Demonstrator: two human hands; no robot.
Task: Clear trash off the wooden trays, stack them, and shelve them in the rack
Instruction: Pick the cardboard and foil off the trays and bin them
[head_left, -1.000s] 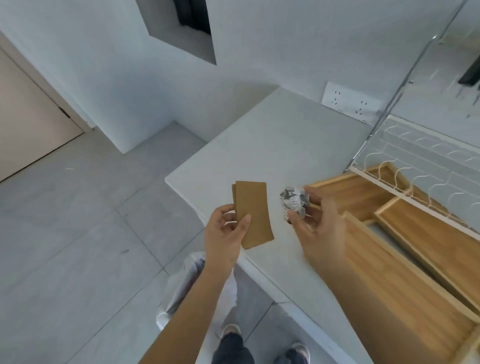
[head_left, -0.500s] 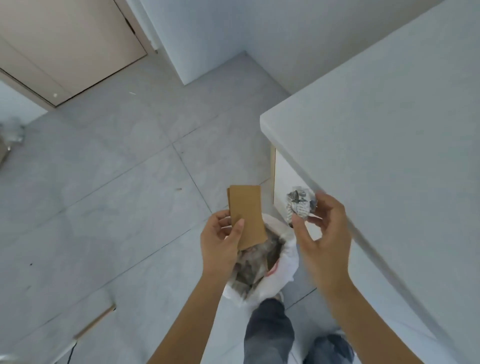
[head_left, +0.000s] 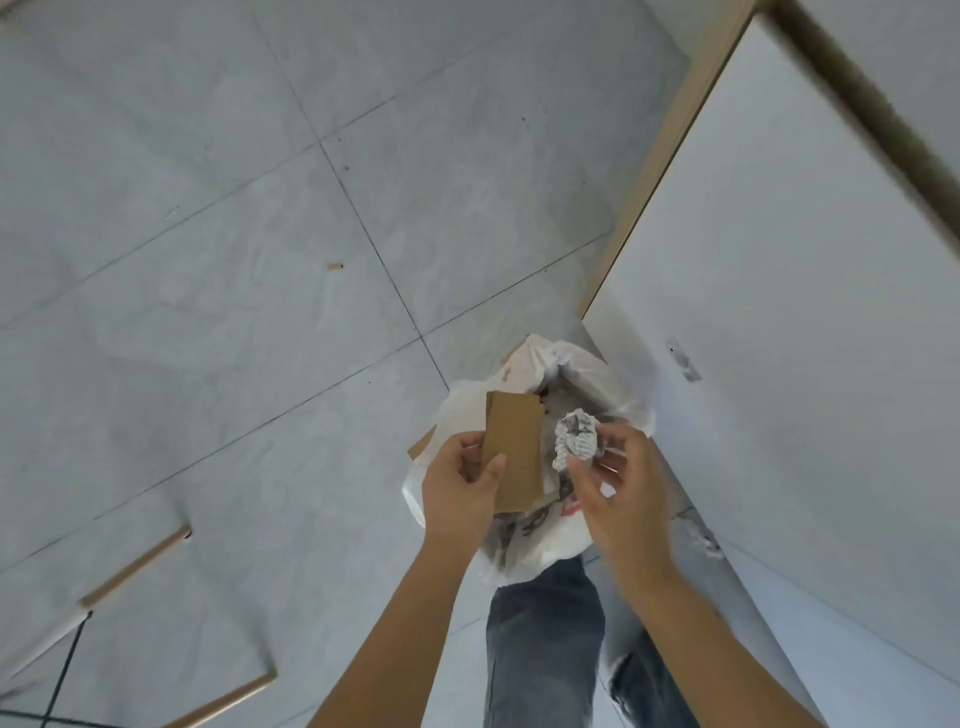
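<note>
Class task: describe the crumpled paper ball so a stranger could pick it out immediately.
Find the white bag on the grey floor beside the white cabinet. Above its mouth, the right hand pinches the paper ball. It is wrinkled, printed grey-white, unlike the flat brown cardboard.

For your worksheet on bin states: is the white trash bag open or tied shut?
Open. The bag gapes at the top, with paper and cardboard scraps visible inside below both hands.

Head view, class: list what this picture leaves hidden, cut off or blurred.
- White trash bag: contents mostly hidden by both hands, the cardboard piece and crumpled paper ball.
- Wooden trays and rack: out of frame.
- Dark strip, top right: motion-blurred, unidentifiable.
- Right hand: fingers blurred.
- Left hand: fingers behind the cardboard hidden.
</note>
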